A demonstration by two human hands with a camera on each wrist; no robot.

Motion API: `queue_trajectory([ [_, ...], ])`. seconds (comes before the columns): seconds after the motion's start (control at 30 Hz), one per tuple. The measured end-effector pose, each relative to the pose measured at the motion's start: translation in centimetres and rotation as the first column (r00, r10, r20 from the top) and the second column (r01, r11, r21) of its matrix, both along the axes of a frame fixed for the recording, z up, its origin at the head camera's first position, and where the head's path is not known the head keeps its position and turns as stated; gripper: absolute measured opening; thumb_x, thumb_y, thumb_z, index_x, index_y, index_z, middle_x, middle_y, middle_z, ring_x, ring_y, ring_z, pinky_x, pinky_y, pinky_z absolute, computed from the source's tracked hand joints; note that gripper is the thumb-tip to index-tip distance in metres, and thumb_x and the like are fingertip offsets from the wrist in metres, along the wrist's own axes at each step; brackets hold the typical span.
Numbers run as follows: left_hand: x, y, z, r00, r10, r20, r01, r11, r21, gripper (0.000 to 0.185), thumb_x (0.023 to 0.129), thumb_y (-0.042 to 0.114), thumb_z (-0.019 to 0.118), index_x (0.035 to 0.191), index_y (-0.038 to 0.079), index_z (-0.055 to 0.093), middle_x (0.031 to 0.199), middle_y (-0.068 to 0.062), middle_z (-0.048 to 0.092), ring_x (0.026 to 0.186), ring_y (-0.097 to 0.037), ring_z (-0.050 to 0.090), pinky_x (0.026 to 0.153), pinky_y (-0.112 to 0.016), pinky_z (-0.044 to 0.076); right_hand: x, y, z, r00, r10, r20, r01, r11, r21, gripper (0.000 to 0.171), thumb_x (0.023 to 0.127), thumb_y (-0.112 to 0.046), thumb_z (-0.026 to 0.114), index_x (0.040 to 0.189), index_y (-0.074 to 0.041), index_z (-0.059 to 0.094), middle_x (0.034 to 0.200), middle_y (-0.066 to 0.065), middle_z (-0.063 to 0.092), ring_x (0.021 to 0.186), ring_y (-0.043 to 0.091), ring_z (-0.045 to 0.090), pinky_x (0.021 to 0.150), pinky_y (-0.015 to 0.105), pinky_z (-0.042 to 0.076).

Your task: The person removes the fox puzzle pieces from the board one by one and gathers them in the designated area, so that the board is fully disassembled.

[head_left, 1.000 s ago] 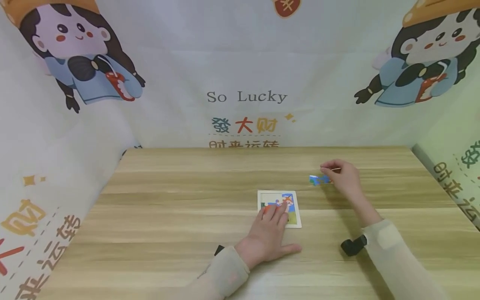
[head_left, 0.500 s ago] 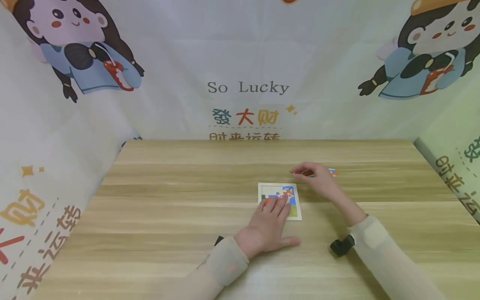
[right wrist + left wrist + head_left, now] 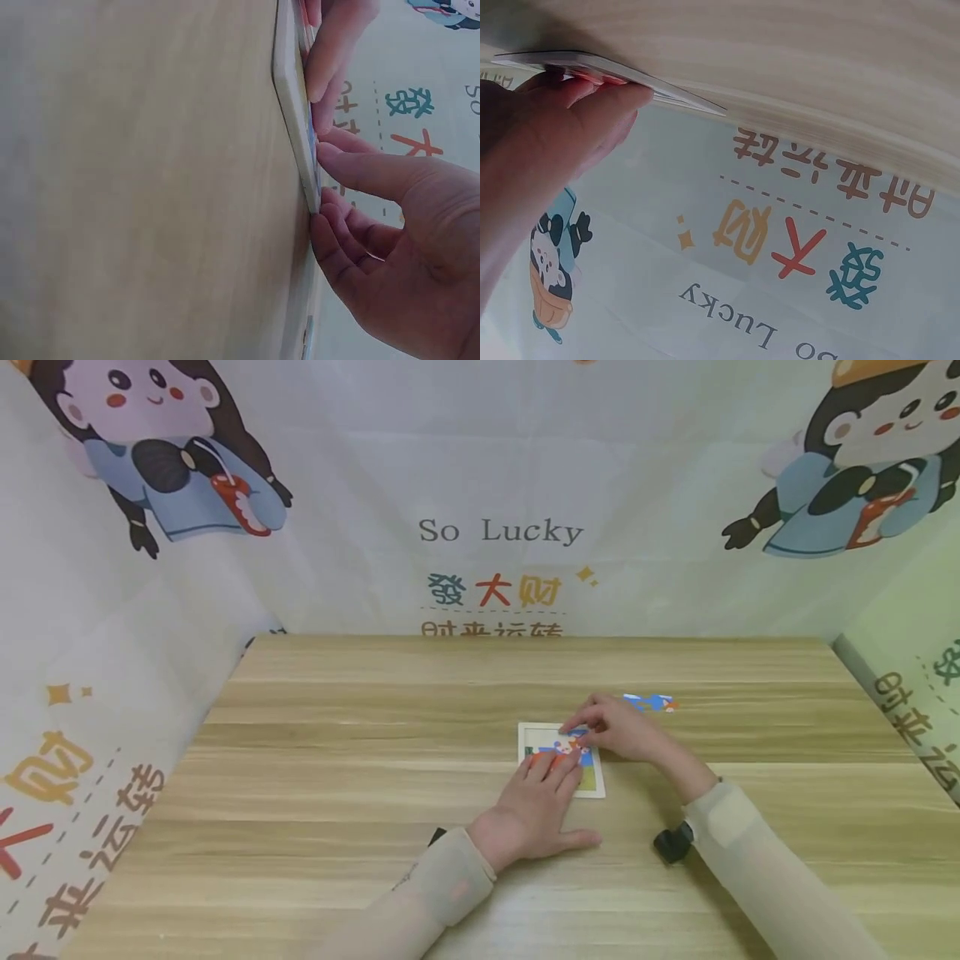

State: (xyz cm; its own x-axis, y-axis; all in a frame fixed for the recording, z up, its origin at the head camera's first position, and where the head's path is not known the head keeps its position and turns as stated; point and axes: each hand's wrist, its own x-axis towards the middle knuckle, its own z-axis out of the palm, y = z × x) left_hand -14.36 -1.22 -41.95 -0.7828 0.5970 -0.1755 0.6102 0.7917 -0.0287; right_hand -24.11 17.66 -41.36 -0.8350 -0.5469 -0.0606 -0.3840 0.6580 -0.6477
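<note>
The right hand [image 3: 626, 735] has its fingertips [image 3: 324, 154] bunched and pressed down on the far edge of the puzzle board [image 3: 592, 787]; whether they pinch a piece there, the pictures do not show; the left hand [image 3: 536, 810] lies flat, fingers straight and close together, pressing the near left part of the same board; the board is a thin, flat, white-rimmed square with rounded corners and a bright cartoon picture in orange and blue; it lies under both sets of fingertips on the pale, striped wood-grain table [image 3: 337, 793]; just beyond the right knuckles lie loose puzzle pieces [image 3: 649, 702], flat, blue and orange; both forearms wear soft beige sleeves and rest low over the table.
</note>
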Motion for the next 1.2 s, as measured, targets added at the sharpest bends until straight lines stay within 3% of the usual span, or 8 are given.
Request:
queue_trajectory([
  [0.3, -0.3, -0.5, 0.2, 0.999, -0.016, 0.043, 0.016, 1.000, 0.007, 0.093, 0.091, 0.076, 0.042, 0.159, 0.015, 0.024, 0.169, 0.000, 0.014, 0.155, -0.023, 0.019, 0.126, -0.041, 0.022, -0.8, -0.4, 0.6, 0.996, 0.070, -0.050, -0.064, 0.992, 0.112, 0.008, 0.091, -0.008, 0.070, 0.096, -0.014, 0.071, 0.100, 0.008, 0.058, 0.085, 0.018, 0.054, 0.075, 0.029, 0.046],
  [0.53, -0.3, -0.7, 0.4, 0.996, -0.020, 0.089, 0.018, 1.000, 0.018, 0.094, 0.092, 0.075, 0.042, 0.161, 0.015, 0.019, 0.170, -0.001, 0.012, 0.156, -0.022, 0.016, 0.127, -0.040, 0.019, -0.7, 0.1, 1.1, 0.988, 0.137, -0.067, -0.125, 0.979, 0.160, 0.017, 0.094, -0.009, 0.067, 0.108, -0.017, 0.071, 0.108, 0.008, 0.058, 0.085, 0.015, 0.053, 0.077, 0.030, 0.047],
  [0.7, -0.3, -0.6, 0.4, 0.997, -0.025, 0.070, 0.023, 0.999, 0.029, 0.094, 0.092, 0.074, 0.044, 0.160, 0.014, 0.021, 0.169, -0.002, 0.015, 0.155, -0.023, 0.018, 0.126, -0.040, 0.021, -0.8, 0.4, 1.0, 0.972, 0.190, -0.138, -0.160, 0.965, 0.207, 0.019, 0.094, -0.006, 0.065, 0.107, -0.018, 0.072, 0.107, 0.006, 0.061, 0.086, 0.015, 0.056, 0.079, 0.031, 0.051],
  [0.93, -0.1, -0.5, 0.1, 0.999, -0.036, 0.020, 0.036, 0.999, 0.015, 0.093, 0.091, 0.075, 0.044, 0.159, 0.014, 0.025, 0.168, -0.002, 0.019, 0.153, -0.023, 0.023, 0.125, -0.038, 0.024, -1.5, -1.1, 0.5, 0.955, 0.227, -0.191, -0.170, 0.946, 0.275, 0.022, 0.092, 0.001, 0.057, 0.092, -0.019, 0.064, 0.094, 0.001, 0.053, 0.082, 0.015, 0.051, 0.076, 0.030, 0.046],
  [1.03, 0.0, -0.5, 0.0, 0.999, -0.039, -0.006, 0.039, 0.999, 0.008, 0.092, 0.091, 0.075, 0.044, 0.158, 0.014, 0.027, 0.167, -0.002, 0.021, 0.152, -0.022, 0.026, 0.124, -0.038, 0.025, -1.9, -1.6, 0.4, 0.957, 0.233, -0.172, -0.182, 0.946, 0.267, 0.018, 0.094, -0.002, 0.057, 0.086, -0.019, 0.059, 0.091, -0.001, 0.049, 0.081, 0.014, 0.049, 0.075, 0.029, 0.043],
  [1.2, -0.1, -0.6, 0.0, 0.999, -0.036, -0.016, 0.036, 0.999, -0.005, 0.092, 0.091, 0.076, 0.043, 0.158, 0.014, 0.027, 0.167, 0.000, 0.021, 0.151, -0.022, 0.026, 0.124, -0.038, 0.026, -2.3, -1.5, 0.2, 0.977, 0.199, -0.081, -0.188, 0.974, 0.129, 0.015, 0.089, 0.000, 0.059, 0.085, -0.015, 0.058, 0.089, -0.001, 0.051, 0.082, 0.014, 0.048, 0.074, 0.029, 0.043],
])
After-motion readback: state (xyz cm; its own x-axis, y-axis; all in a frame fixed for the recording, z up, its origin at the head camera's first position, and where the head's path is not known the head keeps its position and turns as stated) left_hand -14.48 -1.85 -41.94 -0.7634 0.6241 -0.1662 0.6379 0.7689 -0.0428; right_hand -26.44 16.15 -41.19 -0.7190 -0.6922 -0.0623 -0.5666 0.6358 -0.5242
